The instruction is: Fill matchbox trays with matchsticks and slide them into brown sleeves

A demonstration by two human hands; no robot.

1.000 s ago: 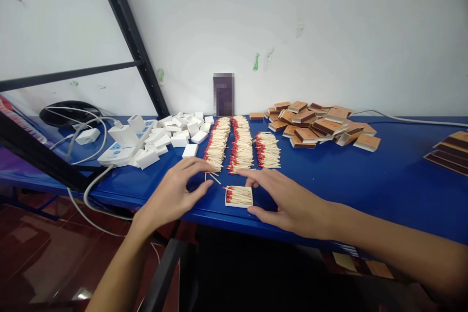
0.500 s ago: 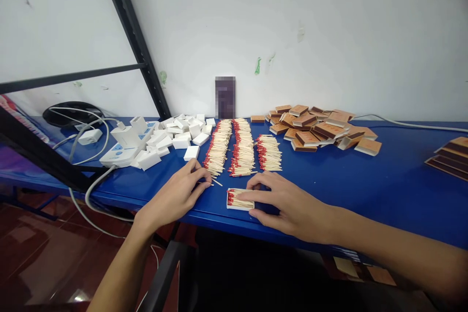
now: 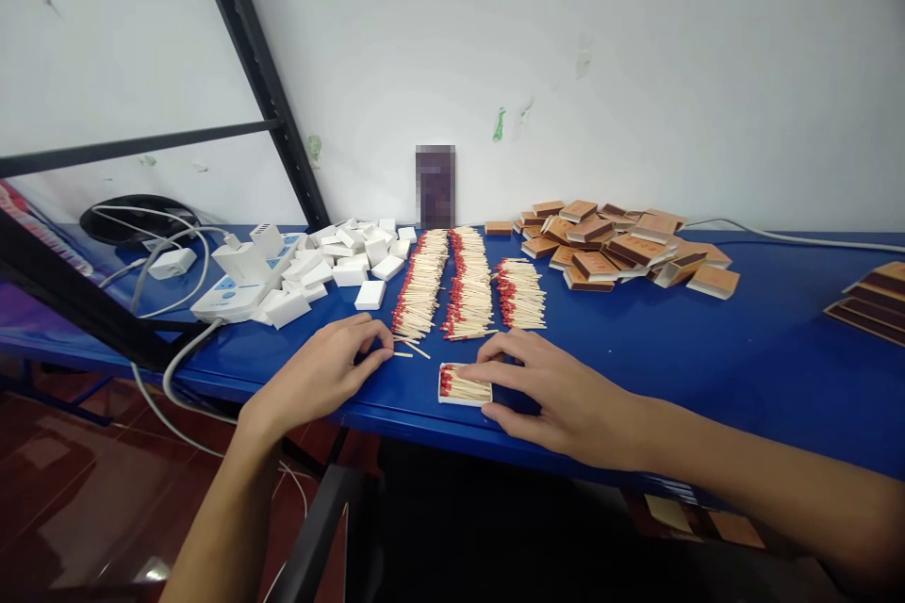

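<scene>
My left hand (image 3: 346, 353) is closed in a pinch at a loose match (image 3: 403, 355), whose pale stick pokes out from the fingertips over the table. Another match (image 3: 419, 350) lies just beside it, below the left row of matches (image 3: 422, 287). My right hand (image 3: 537, 386) grips the right end of a small white matchbox tray (image 3: 465, 402). Its index finger rests on the red-tipped matches (image 3: 463, 384) inside, and the thumb is at the tray's near right corner. Two more match rows (image 3: 468, 287) (image 3: 521, 295) lie beyond my hands.
White empty-looking matchbox trays (image 3: 353, 254) are heaped at the left, by a power strip (image 3: 240, 287) with cables. Brown matchboxes (image 3: 615, 245) pile up at the back right. More boxes (image 3: 873, 301) sit at the far right. A black metal frame (image 3: 261, 66) stands left. A pixelated dark box (image 3: 436, 187) leans on the wall.
My left hand has drawn back slightly to the left, and the match at its fingertips now shows more. My right hand and the tray have stayed in place.
</scene>
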